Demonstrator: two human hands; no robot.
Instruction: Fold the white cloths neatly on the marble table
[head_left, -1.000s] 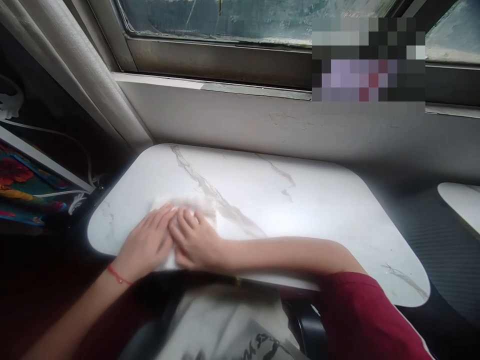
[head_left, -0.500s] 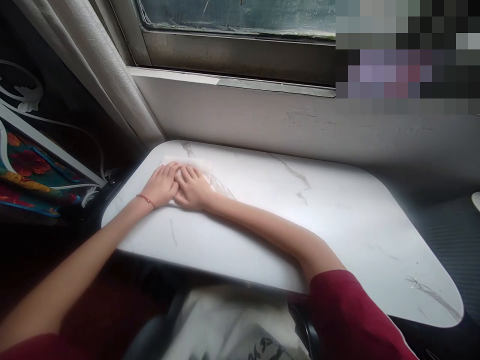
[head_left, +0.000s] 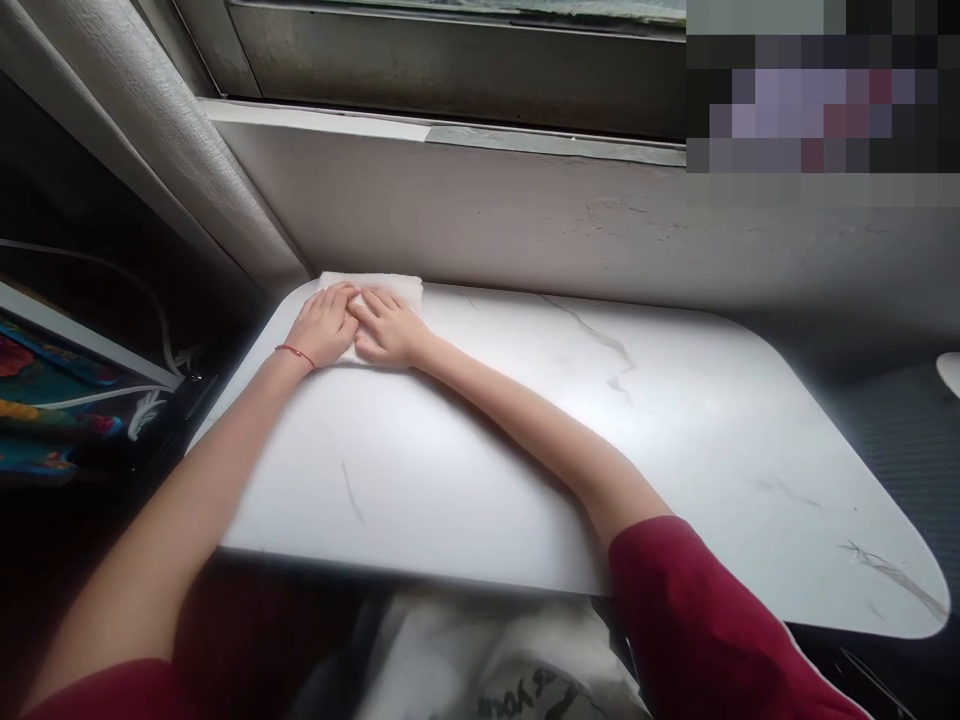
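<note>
A folded white cloth (head_left: 372,282) lies on the far left part of a white marble-patterned tabletop (head_left: 480,480), reaching its back edge. My left hand (head_left: 324,325) rests flat on the left side of this cloth, fingers stretched out, with a thin red bracelet at the wrist. Beside it, my right hand (head_left: 391,328) presses down on the cloth with its fingers spread. The two hands touch or nearly touch along their inner sides. Part of the cloth is hidden beneath both palms.
Behind the table runs a pale wall (head_left: 480,220) below a window frame (head_left: 450,60). A light curtain (head_left: 165,130) hangs at the left. White metalwork and colourful fabric (head_left: 45,440) show at the lower left. A dark ribbed seat (head_left: 900,440) is at the right.
Both hands have slid the cloth away from me to the table's back edge. The camera view has also shifted slightly downward, showing less of the window.
</note>
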